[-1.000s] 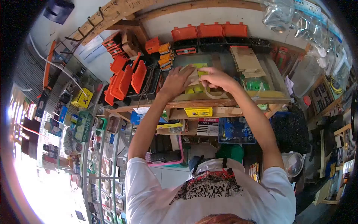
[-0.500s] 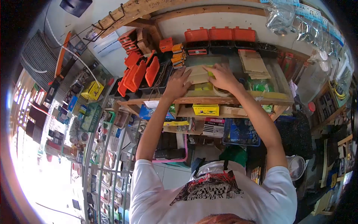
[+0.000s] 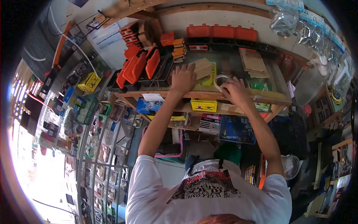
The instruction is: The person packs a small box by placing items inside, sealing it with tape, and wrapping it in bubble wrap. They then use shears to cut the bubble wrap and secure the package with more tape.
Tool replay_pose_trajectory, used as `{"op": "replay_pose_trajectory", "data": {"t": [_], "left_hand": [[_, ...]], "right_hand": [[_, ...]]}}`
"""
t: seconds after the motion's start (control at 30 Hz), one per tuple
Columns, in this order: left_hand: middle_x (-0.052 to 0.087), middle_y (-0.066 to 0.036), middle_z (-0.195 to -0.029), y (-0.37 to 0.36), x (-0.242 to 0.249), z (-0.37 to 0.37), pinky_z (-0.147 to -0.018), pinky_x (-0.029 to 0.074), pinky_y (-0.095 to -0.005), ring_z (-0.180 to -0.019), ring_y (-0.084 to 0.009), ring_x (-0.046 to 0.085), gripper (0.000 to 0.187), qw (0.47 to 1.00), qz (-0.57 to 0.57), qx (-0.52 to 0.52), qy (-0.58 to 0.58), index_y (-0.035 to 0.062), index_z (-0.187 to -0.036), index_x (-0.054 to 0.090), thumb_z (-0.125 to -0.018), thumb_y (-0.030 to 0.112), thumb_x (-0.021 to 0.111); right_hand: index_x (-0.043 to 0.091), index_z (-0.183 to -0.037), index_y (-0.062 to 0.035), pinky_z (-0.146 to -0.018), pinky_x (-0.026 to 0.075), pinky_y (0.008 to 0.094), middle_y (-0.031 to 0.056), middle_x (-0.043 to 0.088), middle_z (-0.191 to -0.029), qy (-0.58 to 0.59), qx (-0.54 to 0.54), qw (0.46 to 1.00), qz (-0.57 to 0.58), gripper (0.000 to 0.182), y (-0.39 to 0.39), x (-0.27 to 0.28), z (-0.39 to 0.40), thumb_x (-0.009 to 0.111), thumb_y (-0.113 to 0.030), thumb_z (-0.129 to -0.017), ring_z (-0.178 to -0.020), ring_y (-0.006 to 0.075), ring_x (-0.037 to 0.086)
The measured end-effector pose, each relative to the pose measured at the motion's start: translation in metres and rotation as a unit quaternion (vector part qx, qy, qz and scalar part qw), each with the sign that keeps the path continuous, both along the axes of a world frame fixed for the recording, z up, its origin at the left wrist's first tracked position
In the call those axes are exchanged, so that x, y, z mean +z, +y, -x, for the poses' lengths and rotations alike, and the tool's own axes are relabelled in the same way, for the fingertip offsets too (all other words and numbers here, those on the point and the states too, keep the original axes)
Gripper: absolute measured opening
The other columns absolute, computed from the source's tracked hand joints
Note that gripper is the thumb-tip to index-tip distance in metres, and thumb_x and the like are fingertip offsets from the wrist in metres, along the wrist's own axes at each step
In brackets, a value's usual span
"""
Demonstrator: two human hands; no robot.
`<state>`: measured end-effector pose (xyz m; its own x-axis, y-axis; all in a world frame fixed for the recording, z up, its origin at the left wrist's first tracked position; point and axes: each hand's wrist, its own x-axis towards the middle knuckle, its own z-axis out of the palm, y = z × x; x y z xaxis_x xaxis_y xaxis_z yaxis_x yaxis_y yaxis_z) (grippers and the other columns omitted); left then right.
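Brown creased cardboard piece point(image 3: 202, 68): unprinted, on bench point(image 3: 209, 95), left of tape
Left hand point(image 3: 183, 79): fingers slightly apart, at cardboard's left end
Pale tape ring point(image 3: 216, 83): right hand point(image 3: 235, 89) touching its right side; grip unclear
White shirt point(image 3: 220, 209): "WELCOME", upside down

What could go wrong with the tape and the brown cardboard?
The roll of tape at the right hand is round and close to the table's front edge, so it might roll off if let go.

The left hand touches only one end of the cardboard, so the other end might swing or slip.

The open orange lids stand near the left arm, so a bump might knock them.
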<state>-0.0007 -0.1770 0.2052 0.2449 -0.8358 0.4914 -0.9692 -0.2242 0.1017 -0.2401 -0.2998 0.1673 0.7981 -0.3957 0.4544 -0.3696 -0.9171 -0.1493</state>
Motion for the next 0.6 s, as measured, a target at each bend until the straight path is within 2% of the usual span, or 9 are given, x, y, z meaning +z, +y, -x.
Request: {"op": "replay_pose_trajectory", "data": {"t": [0.03, 0.07, 0.17, 0.27, 0.37, 0.4, 0.5, 0.53, 0.6], "left_hand": [[0.054, -0.021, -0.138, 0.005, 0.007, 0.007, -0.101, 0.043, -0.0543, -0.117, -0.0448, 0.054, 0.045, 1.000, 0.028, -0.001, 0.000, 0.0081, -0.135, 0.058, -0.094, 0.026, 0.058], [0.056, -0.021, -0.136, 0.009, 0.012, 0.012, -0.101, 0.044, -0.0536, -0.116, -0.0443, 0.055, 0.043, 0.998, 0.057, -0.002, -0.002, 0.0070, -0.132, 0.061, -0.093, 0.025, 0.059], [0.064, -0.016, -0.121, 0.018, 0.018, 0.023, -0.094, 0.048, -0.0456, -0.107, -0.0344, 0.061, 0.036, 0.979, 0.158, -0.086, 0.099, 0.0060, -0.126, 0.064, -0.095, 0.023, 0.061], [0.067, -0.012, -0.117, 0.043, 0.023, 0.055, -0.091, 0.049, -0.0347, -0.103, -0.0213, 0.062, 0.036, 0.892, 0.158, -0.166, 0.389, 0.0027, -0.130, 0.063, -0.100, 0.023, 0.059], [0.064, -0.012, -0.134, 0.064, 0.025, 0.080, -0.095, 0.046, -0.0305, -0.119, -0.0162, 0.057, 0.043, 0.841, 0.126, -0.197, 0.487, -0.0007, -0.138, 0.057, -0.107, 0.028, 0.047], [0.061, -0.013, -0.138, 0.072, 0.032, 0.092, -0.098, 0.046, -0.0328, -0.119, -0.0185, 0.058, 0.046, 0.815, 0.132, -0.212, 0.524, -0.0013, -0.140, 0.055, -0.107, 0.030, 0.048], [0.059, -0.015, -0.140, 0.084, 0.034, 0.117, -0.101, 0.046, -0.0346, -0.122, -0.0208, 0.057, 0.050, 0.801, 0.206, -0.267, 0.495, -0.0016, -0.141, 0.054, -0.107, 0.034, 0.047], [0.059, -0.015, -0.136, 0.086, 0.034, 0.123, -0.097, 0.045, -0.0320, -0.117, -0.0190, 0.057, 0.045, 0.781, 0.229, -0.299, 0.498, -0.0007, -0.139, 0.056, -0.104, 0.027, 0.055], [0.060, -0.016, -0.134, 0.090, 0.032, 0.131, -0.099, 0.044, -0.0336, -0.117, -0.0203, 0.058, 0.045, 0.789, 0.233, -0.315, 0.474, -0.0017, -0.139, 0.056, -0.103, 0.026, 0.056]], "right_hand": [[0.075, -0.107, -0.0082, -0.096, 0.041, 0.0502, 0.0084, 0.067, -0.108, -0.016, 0.003, 1.000, 0.010, 0.026, 0.002, 0.000, 0.002, 0.070, -0.029, -0.092, -0.107, 0.0305, 0.056], [0.075, -0.104, -0.0069, -0.088, 0.040, 0.0443, 0.0071, 0.068, -0.102, -0.067, 0.010, 0.998, 0.018, 0.021, 0.004, 0.001, 0.006, 0.069, -0.024, -0.092, -0.096, 0.0281, 0.056], [0.074, -0.100, -0.0068, -0.084, 0.039, 0.0424, 0.0054, 0.065, -0.100, -0.172, 0.040, 0.984, -0.016, 0.015, 0.017, 0.013, 0.023, 0.071, -0.017, -0.090, -0.096, 0.0263, 0.054], [0.074, -0.099, -0.0061, -0.082, 0.040, 0.0408, 0.0057, 0.065, -0.097, -0.250, 0.089, 0.963, -0.055, 0.015, 0.048, 0.033, 0.046, 0.076, -0.013, -0.085, -0.092, 0.0271, 0.055], [0.073, -0.101, -0.0061, -0.080, 0.041, 0.0403, 0.0058, 0.065, -0.095, -0.310, 0.128, 0.940, -0.063, 0.021, 0.073, 0.043, 0.062, 0.079, -0.011, -0.081, -0.089, 0.0277, 0.056], [0.073, -0.101, -0.0076, -0.079, 0.042, 0.0403, 0.0053, 0.066, -0.095, -0.315, 0.131, 0.939, -0.038, 0.023, 0.079, 0.046, 0.068, 0.081, -0.012, -0.079, -0.088, 0.0271, 0.058], [0.073, -0.098, -0.0056, -0.074, 0.043, 0.0359, 0.0072, 0.068, -0.096, -0.327, 0.153, 0.932, -0.030, 0.020, 0.096, 0.057, 0.081, 0.081, -0.013, -0.081, -0.083, 0.0242, 0.057], [0.073, -0.097, -0.0073, -0.073, 0.042, 0.0352, 0.0069, 0.068, -0.095, -0.325, 0.150, 0.933, -0.019, 0.022, 0.100, 0.060, 0.084, 0.082, -0.015, -0.079, -0.081, 0.0228, 0.056], [0.073, -0.098, -0.0080, -0.073, 0.042, 0.0349, 0.0063, 0.068, -0.094, -0.325, 0.150, 0.933, -0.026, 0.022, 0.107, 0.063, 0.089, 0.082, -0.017, -0.079, -0.081, 0.0223, 0.056]]}}
